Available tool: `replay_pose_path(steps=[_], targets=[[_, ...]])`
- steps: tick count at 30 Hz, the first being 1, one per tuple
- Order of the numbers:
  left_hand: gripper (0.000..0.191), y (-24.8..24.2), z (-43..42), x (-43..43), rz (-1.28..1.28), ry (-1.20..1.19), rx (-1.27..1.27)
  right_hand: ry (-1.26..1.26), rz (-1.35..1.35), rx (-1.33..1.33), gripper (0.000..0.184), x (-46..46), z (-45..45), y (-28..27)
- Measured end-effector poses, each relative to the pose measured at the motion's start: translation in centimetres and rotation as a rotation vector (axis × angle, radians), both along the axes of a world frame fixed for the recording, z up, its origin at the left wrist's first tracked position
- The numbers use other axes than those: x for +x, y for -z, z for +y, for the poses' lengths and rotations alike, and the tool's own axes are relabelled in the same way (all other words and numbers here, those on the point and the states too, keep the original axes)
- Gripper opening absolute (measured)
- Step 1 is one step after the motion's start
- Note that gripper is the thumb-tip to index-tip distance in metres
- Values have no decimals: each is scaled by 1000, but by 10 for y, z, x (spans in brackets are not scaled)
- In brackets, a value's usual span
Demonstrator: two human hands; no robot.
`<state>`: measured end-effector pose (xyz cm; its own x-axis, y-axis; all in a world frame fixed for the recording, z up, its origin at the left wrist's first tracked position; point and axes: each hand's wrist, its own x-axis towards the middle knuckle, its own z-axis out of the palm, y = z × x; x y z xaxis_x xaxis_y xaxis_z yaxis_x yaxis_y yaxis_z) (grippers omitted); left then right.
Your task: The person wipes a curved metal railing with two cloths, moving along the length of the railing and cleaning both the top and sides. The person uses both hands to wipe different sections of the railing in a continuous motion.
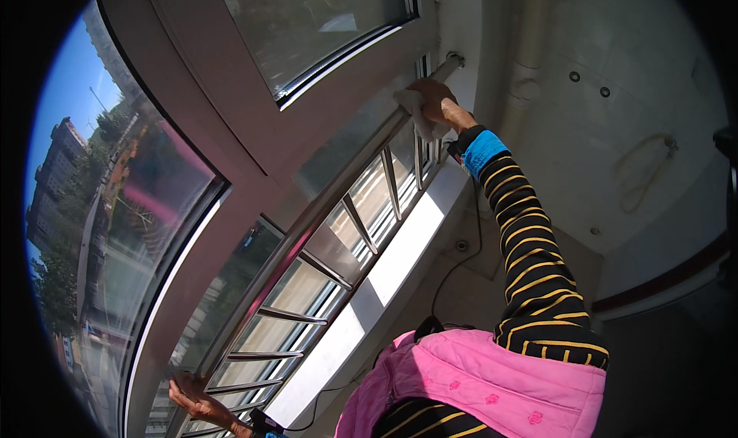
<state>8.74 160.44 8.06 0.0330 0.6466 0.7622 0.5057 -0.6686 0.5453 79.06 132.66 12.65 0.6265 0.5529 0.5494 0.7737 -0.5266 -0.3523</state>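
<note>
My right hand (441, 102) is closed over a white cloth (413, 108), which is pressed around the upper end of a shiny metal rail (314, 216). This round rail tops a guard of thin metal bars (358, 223) in front of the window. At the lower left, my left hand (199, 402) lies over the same rail near its lower end, fingers curled across to the window side. The rail's surface beneath both hands is hidden.
Beside the guard stands a window frame (248, 187) with glass panes (323, 28). A sunlit white sill (375, 291) runs below the bars. A dark cable (478, 230) hangs from my right wrist. To the right are a pipe (526, 80) and a wall hose (634, 172).
</note>
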Motion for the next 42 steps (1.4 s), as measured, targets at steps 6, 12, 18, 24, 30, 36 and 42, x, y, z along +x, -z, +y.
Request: replay_pose_path(steps=[6,12,18,24,30,36,42], targets=[[34,-7,-13,37,-12,-24,-44,23,-236,63,32,57,-14,12],[38,-5,-14,40,29,-84,70,181,-229,-137,31,118,-22,11],[39,-2,-4,35,21,-144,0,278,-415,-213,27,155,-32,19],[40,-2,-3,33,-13,-102,2,267,-347,-100,28,172,-38,24],[39,-8,-7,42,72,-189,29,259,-451,-48,28,170,-35,31],[38,-5,-10,46,3,-197,10,-62,-257,56,31,120,-27,24],[41,-10,-16,50,71,-250,25,-210,-138,148,38,23,-1,23]])
